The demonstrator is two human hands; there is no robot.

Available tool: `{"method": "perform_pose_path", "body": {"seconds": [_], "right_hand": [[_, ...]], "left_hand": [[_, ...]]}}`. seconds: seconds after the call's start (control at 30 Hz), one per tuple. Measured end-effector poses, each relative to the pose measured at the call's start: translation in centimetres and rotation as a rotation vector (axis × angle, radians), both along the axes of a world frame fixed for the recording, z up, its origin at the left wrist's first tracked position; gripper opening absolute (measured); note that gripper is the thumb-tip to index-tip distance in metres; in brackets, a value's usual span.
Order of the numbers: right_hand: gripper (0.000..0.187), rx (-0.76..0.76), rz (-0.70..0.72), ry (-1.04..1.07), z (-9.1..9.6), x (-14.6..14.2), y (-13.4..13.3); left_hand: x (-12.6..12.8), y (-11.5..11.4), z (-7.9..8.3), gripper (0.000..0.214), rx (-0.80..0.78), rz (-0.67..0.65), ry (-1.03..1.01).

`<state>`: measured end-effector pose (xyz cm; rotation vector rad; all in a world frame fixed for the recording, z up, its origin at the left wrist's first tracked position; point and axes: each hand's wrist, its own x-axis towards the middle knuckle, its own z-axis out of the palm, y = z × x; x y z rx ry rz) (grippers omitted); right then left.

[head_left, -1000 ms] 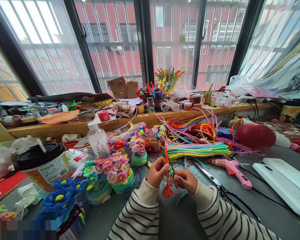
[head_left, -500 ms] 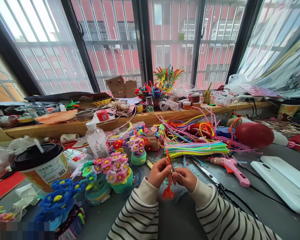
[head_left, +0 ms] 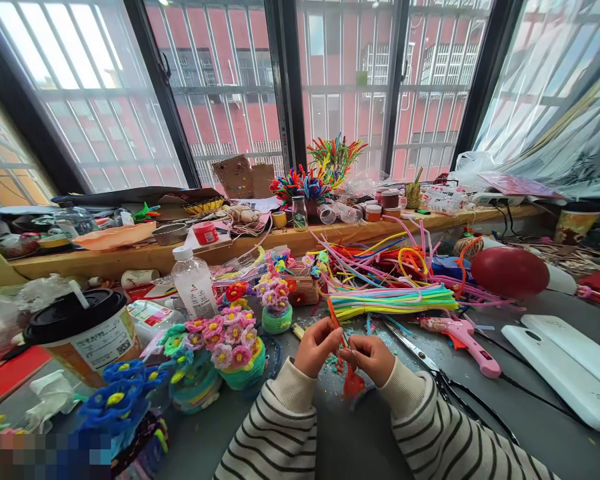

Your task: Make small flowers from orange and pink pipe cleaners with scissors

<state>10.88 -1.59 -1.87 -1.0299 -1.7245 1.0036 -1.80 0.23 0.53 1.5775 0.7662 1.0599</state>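
Both my hands meet low in the middle of the head view, over a grey tabletop (head_left: 360, 440). My left hand (head_left: 316, 347) is closed around the upper stem of a red-orange pipe cleaner piece (head_left: 353, 383), whose free end sticks up past my fingers. My right hand (head_left: 375, 357) pinches the same piece lower down, just above its looped, petal-like red end, which hangs between my wrists. Striped sleeves cover both forearms.
Pots of pipe-cleaner flowers (head_left: 237, 347) stand left of my hands, a lidded cup (head_left: 83, 330) and plastic bottle (head_left: 194, 280) further left. Bundles of coloured pipe cleaners (head_left: 395, 297), scissors (head_left: 413, 350), a pink glue gun (head_left: 463, 333) and a red balloon (head_left: 510, 272) lie right. A cluttered wooden shelf (head_left: 280, 240) runs behind.
The red looped end has swung from below my left hand to the right, under my right hand. Both hands have kept their grip and turned the piece slightly.
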Motion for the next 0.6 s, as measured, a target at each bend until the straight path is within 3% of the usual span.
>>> {"method": "perform_pose_path", "body": {"seconds": [0.23,0.6], "right_hand": [[0.039,0.009,-0.009,-0.014,-0.08,-0.17,0.00],[0.042,0.016,-0.026,-0.015,0.09,-0.24,-0.20]], "left_hand": [[0.17,-0.22,0.21,0.026,0.030,0.082,0.000],[0.10,-0.30,0.27,0.022,0.075,0.077,-0.027]]}}
